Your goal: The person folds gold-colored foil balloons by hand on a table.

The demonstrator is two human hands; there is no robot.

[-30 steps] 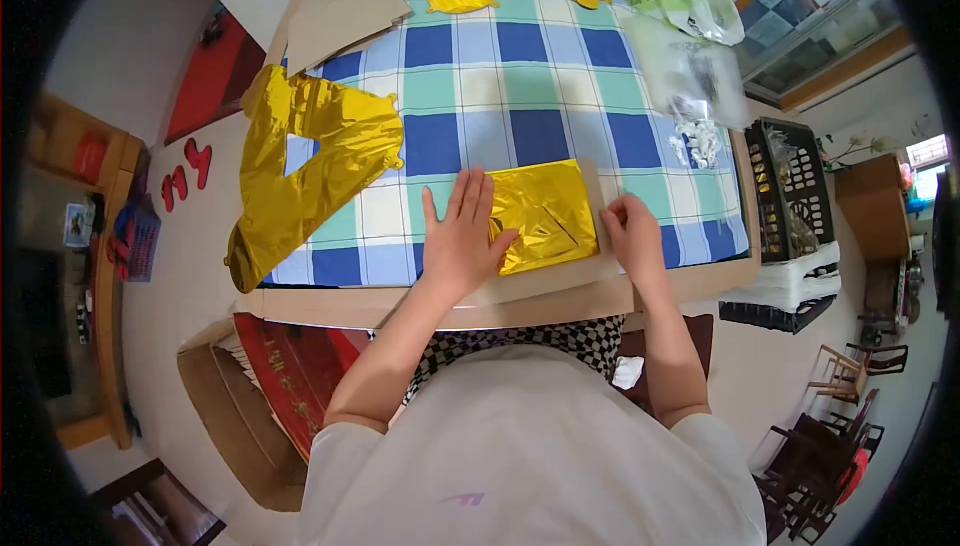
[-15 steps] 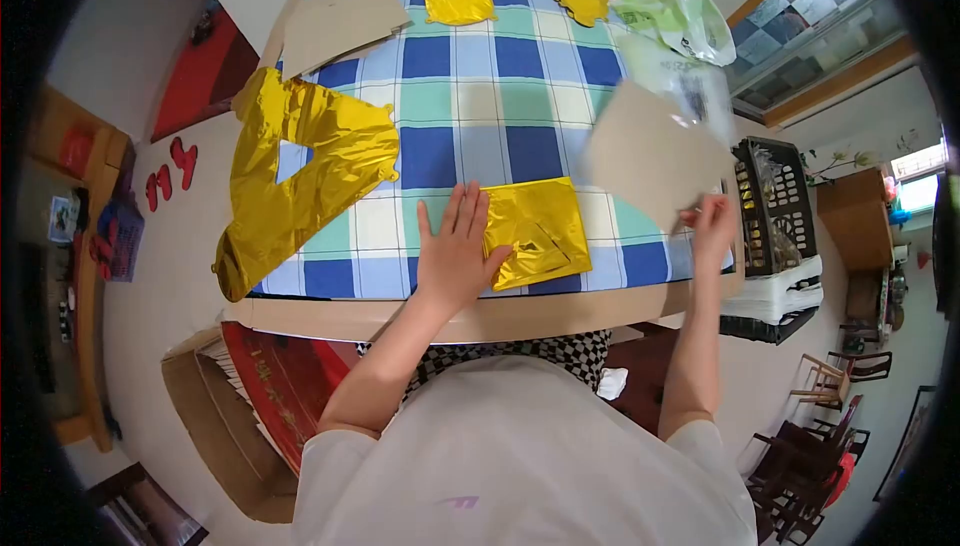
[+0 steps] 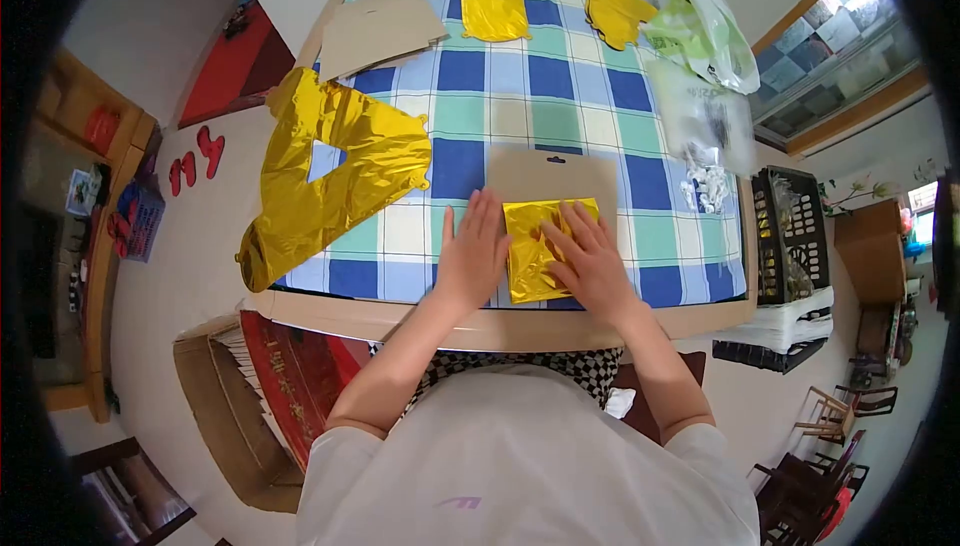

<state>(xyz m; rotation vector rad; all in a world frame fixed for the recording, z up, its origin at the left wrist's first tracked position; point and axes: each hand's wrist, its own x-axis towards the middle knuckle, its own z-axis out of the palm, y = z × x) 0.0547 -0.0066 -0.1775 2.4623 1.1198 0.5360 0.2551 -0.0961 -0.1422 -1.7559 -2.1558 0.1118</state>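
Note:
A gold foil balloon folded into a flat square (image 3: 526, 236) lies on a grey-brown cardboard sheet (image 3: 512, 172) with a hanging slot at its top edge. My left hand (image 3: 474, 254) rests flat at the left side of the sheet, its fingers stretched out close to the foil's edge. Across the right part of the foil, my right hand (image 3: 592, 261) is spread with the fingers pressing down on it. To the left lies an unfolded gold balloon shaped like a letter A (image 3: 375, 146).
At the back are two more gold foil balloons (image 3: 494, 8) (image 3: 617, 4) and stacked cardboard sheets (image 3: 385, 31). Plastic bags (image 3: 705, 41) lie at the right, near small white pieces (image 3: 706, 189). A black crate (image 3: 790, 236) stands beside the table; a cardboard box (image 3: 225, 416) sits below left.
The cardboard sheet my right hand held up at the right now lies on the table under the folded foil. My right hand has moved left onto the foil. The view has shifted slightly.

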